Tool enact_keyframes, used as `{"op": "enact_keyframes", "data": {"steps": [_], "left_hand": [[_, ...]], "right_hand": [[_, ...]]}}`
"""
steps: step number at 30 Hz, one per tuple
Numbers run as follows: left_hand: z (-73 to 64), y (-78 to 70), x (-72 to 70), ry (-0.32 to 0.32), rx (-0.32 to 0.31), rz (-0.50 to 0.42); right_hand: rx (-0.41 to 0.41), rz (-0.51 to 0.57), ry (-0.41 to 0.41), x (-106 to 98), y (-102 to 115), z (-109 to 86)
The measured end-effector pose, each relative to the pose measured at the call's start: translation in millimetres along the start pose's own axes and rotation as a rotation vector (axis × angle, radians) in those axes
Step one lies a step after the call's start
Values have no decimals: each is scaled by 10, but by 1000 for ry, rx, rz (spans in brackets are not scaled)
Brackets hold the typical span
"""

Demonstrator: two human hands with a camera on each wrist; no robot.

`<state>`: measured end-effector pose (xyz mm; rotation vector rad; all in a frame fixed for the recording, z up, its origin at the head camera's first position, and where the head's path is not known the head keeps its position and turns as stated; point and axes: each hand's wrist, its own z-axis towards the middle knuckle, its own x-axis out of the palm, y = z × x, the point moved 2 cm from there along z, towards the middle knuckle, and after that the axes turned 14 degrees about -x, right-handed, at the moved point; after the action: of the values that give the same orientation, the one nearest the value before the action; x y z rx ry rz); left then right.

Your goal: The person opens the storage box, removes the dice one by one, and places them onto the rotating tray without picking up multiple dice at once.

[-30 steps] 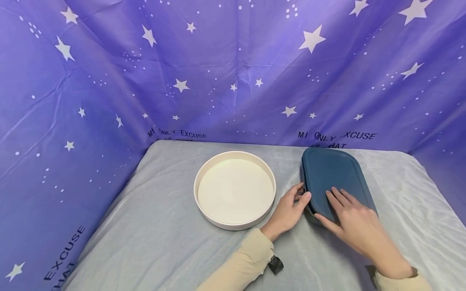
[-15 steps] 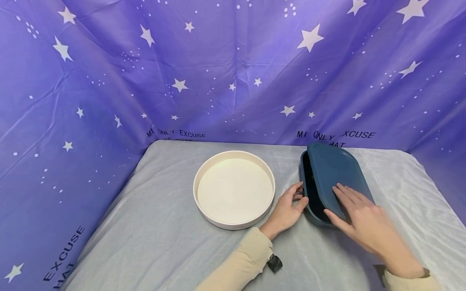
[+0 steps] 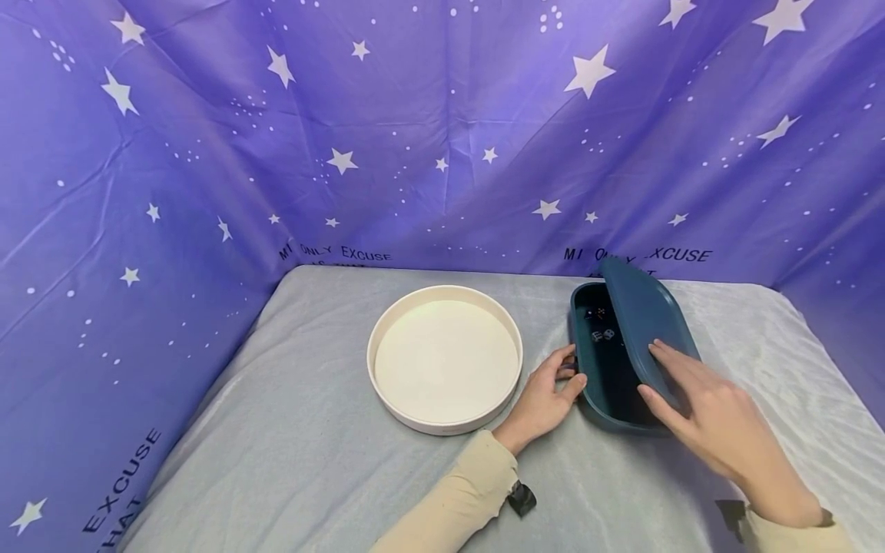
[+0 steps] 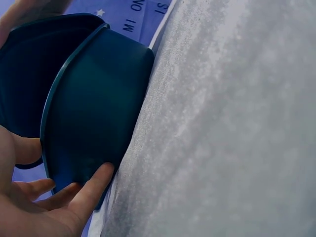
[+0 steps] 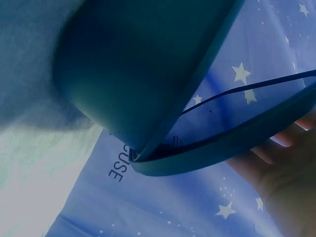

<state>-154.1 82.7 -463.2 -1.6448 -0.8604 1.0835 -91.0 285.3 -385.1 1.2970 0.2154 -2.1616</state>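
A dark blue, rounded rectangular box (image 3: 593,407) stands at the right of the table. Its matching lid (image 3: 643,315) is tilted up, the left edge raised and the right side low over the box. My right hand (image 3: 719,422) holds the lid, fingers on its top and thumb at its raised edge. At the box's left side my left hand (image 3: 546,399) holds the wall; in the left wrist view its thumb is at the rim (image 4: 45,113) and its fingers lie on the outer wall. Several small dice (image 3: 603,336) show inside the box; the rest of the inside is hidden by the lid.
A round cream tray (image 3: 442,430) with a low rim sits left of the box, close to the left forearm. Grey cloth (image 3: 311,461) covers the table. A purple curtain with stars (image 3: 442,115) hangs behind and on both sides.
The lid's left edge has come up and swung to the right with the right hand, uncovering the box's inside and the dice. The left hand has stayed at the box wall.
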Motion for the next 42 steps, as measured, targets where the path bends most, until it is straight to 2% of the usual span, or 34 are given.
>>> {"op": "enact_keyframes", "data": {"steps": [6,13,18,22,28,42], "left_hand": [[5,-10,0,7,-3,5],[3,-7,13,14,-6,-1],[4,1,26,26,-4,-4],[6,2,25,30,-8,-6],[15,7,17,29,-18,1],[11,7,11,29,-28,-9]], "right_hand": [[74,67,15,-78,-44,-42],[107,83,-51,-152,-102,-98],[192,157,-70,-193,-148,-166],[221,199,-145,-211,-173,-181],[193,218,-277,-248,-181,-158],[294,246,-400,-335,-249,-196]]}}
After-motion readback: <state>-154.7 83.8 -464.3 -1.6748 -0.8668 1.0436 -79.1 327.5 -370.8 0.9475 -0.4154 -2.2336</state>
